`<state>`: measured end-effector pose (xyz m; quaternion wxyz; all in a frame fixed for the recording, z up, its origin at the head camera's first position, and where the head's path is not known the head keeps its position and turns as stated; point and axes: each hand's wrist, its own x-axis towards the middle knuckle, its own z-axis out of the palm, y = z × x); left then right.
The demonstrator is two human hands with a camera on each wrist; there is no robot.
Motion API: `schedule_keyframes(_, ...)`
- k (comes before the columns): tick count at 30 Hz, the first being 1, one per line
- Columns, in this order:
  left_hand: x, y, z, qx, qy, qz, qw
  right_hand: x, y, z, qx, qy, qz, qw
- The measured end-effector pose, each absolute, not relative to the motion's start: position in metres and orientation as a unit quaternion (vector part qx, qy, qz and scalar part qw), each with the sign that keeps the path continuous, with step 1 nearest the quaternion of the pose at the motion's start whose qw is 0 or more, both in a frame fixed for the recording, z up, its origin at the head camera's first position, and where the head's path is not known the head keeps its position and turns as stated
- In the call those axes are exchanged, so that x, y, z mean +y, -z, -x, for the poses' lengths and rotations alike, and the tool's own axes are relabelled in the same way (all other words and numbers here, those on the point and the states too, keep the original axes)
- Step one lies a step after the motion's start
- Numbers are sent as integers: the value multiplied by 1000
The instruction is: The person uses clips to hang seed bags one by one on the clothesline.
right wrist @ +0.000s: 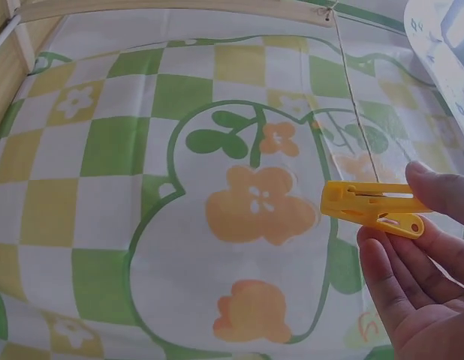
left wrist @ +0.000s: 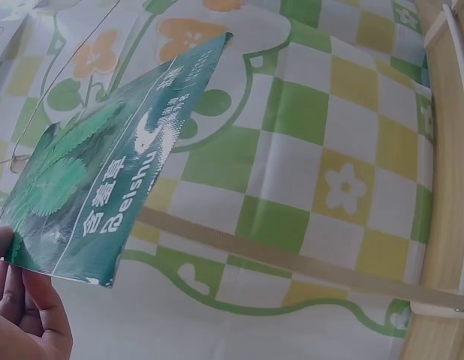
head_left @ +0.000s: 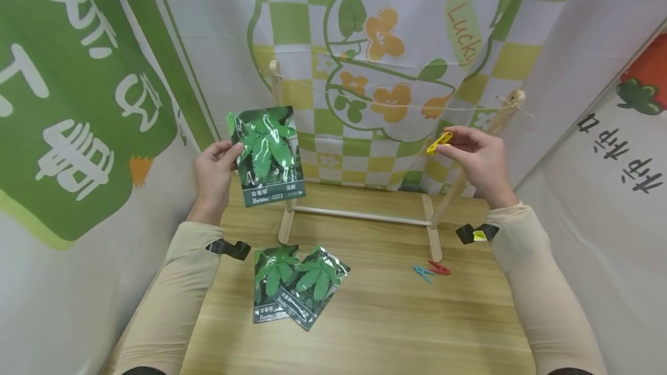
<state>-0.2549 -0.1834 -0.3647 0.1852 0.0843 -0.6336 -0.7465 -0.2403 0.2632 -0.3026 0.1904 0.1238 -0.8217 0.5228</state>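
Observation:
My left hand (head_left: 212, 175) pinches a green seed packet (head_left: 268, 155) by its left edge, holding it upright with the leaf picture facing me. In the left wrist view the packet (left wrist: 104, 172) slants up and away from the thumb and fingers. A yellow clothespin (head_left: 440, 143) is pinched between the thumb and fingers of my right hand (head_left: 482, 161), near the right part of a string (head_left: 411, 106). The right wrist view shows the clothespin (right wrist: 375, 202) lengthwise, its tip pointing left. Both hands are raised above the table.
The string runs between two posts of a wooden rack (head_left: 435, 227) with a white crossbar (head_left: 359, 214). Two more seed packets (head_left: 315, 285) overlap on the wooden table (head_left: 385, 328). A blue clothespin (head_left: 424, 273) and a red clothespin (head_left: 440, 268) lie by the rack's right foot. Printed curtains enclose the space.

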Motion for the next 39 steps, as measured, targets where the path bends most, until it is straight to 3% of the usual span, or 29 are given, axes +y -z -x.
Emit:
schedule_keyframes(20, -153, 360, 276, -678, 708, -34, 197, 219, 266, 268, -807, -527, -193, 185)
schedule_keyframes(39, -133, 358, 294, -698, 698, -15, 160, 170, 233, 291, -829, -492, -209, 163)
